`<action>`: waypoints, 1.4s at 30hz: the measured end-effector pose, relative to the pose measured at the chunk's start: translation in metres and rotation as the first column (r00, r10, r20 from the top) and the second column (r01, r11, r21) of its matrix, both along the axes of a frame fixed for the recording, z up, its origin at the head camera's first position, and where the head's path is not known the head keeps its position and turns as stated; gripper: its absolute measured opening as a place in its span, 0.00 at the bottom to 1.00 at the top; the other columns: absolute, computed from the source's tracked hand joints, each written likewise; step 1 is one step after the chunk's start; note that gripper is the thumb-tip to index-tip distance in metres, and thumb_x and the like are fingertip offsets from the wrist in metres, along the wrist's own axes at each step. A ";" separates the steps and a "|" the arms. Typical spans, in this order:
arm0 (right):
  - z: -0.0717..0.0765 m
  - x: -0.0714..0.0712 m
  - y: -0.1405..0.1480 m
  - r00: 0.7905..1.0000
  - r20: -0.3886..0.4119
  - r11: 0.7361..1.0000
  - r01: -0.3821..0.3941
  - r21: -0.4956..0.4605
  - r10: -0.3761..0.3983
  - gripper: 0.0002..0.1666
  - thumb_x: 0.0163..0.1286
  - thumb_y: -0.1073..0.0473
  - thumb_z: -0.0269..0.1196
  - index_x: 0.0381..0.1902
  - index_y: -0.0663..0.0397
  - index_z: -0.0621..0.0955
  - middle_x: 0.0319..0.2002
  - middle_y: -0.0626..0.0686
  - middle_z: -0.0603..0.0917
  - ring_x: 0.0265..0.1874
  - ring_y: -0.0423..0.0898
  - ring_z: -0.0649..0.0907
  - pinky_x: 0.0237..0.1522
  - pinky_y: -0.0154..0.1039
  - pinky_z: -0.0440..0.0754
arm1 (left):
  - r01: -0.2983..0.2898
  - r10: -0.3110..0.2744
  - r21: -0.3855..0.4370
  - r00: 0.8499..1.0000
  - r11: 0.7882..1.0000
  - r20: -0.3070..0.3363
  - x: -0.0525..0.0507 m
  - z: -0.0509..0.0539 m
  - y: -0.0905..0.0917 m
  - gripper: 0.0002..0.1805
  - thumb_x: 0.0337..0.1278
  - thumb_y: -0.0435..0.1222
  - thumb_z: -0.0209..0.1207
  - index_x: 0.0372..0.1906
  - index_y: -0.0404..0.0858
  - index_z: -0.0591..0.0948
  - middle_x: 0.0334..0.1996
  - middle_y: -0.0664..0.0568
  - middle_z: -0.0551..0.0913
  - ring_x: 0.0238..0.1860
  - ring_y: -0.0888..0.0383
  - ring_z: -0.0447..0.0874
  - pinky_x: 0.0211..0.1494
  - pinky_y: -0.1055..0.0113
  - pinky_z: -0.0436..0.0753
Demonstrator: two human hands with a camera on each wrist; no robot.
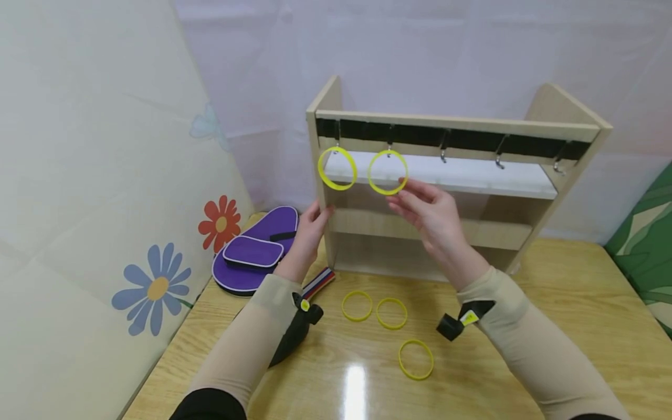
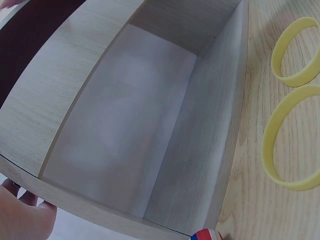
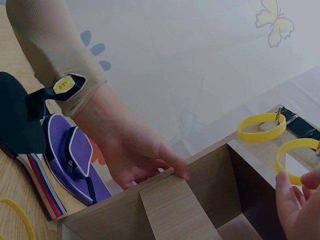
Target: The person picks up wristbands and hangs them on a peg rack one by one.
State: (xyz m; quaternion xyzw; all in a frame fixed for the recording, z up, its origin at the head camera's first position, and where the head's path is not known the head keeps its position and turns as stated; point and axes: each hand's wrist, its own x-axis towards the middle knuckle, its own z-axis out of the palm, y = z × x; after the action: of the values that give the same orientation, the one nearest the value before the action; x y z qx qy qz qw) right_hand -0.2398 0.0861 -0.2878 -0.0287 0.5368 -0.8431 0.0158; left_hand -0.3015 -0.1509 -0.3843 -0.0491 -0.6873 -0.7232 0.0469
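In the head view a wooden rack (image 1: 420, 224) with a row of metal hooks stands on the table. A yellow ring (image 1: 321, 170) hangs from the leftmost hook. The right hand (image 1: 430, 216) pinches a second yellow ring (image 1: 370, 182) by its lower right edge, its top at the second hook; whether the hook bears it I cannot tell. My left hand (image 1: 308, 239) grips the rack's left side panel, thumb toward the front, also seen in the right wrist view, where the left hand (image 3: 135, 150) has its fingers behind the panel (image 3: 110, 202).
Three yellow rings, one of them a front ring (image 1: 401, 368), lie on the table (image 1: 472, 373) before the rack. Left of it are a purple case (image 1: 252, 252) and a paddle with a striped handle (image 1: 318, 283), partly under the left forearm. Three hooks at the right hold nothing.
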 end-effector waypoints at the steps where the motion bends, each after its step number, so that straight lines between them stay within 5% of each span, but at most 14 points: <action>1: 0.000 0.000 0.000 1.000 0.001 1.000 -0.003 0.000 0.003 0.25 0.70 0.71 0.59 0.65 0.68 0.72 0.46 0.55 0.84 0.39 0.43 0.88 0.46 0.34 0.84 | -0.001 0.001 0.000 1.000 1.000 -0.001 0.000 0.000 0.000 0.27 0.69 0.38 0.52 0.71 0.44 0.70 0.63 0.39 0.75 0.55 0.54 0.74 0.62 0.59 0.72; 12: -0.014 0.002 0.005 1.000 0.004 0.991 -0.017 0.134 0.016 0.26 0.72 0.68 0.58 0.66 0.67 0.71 0.54 0.59 0.80 0.41 0.41 0.87 0.48 0.34 0.84 | 0.004 -0.004 0.004 1.000 1.000 0.007 -0.001 0.000 -0.001 0.27 0.69 0.38 0.53 0.72 0.45 0.69 0.64 0.40 0.75 0.57 0.53 0.73 0.64 0.57 0.71; 17: -0.030 0.003 0.011 0.999 -0.022 0.980 -0.030 0.197 0.035 0.27 0.72 0.69 0.57 0.67 0.71 0.69 0.47 0.56 0.82 0.40 0.40 0.87 0.47 0.34 0.84 | 0.000 0.000 0.002 1.000 1.000 0.008 0.000 -0.001 0.000 0.27 0.69 0.39 0.53 0.72 0.45 0.69 0.65 0.39 0.74 0.58 0.52 0.73 0.64 0.56 0.71; 42: -0.105 0.020 0.037 0.994 0.036 0.866 -0.104 0.489 0.100 0.25 0.69 0.73 0.58 0.63 0.74 0.71 0.40 0.49 0.85 0.36 0.37 0.85 0.43 0.36 0.86 | 0.003 -0.003 0.016 1.000 1.000 0.011 0.001 0.001 0.001 0.27 0.69 0.36 0.53 0.72 0.44 0.69 0.67 0.35 0.71 0.55 0.53 0.73 0.62 0.59 0.71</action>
State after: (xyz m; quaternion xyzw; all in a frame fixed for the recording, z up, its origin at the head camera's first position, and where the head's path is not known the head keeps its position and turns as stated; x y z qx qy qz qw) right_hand -0.2196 0.1229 -0.3925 -0.0482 0.7306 -0.6776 0.0695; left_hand -0.3005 -0.1496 -0.3832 -0.0458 -0.6817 -0.7290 0.0422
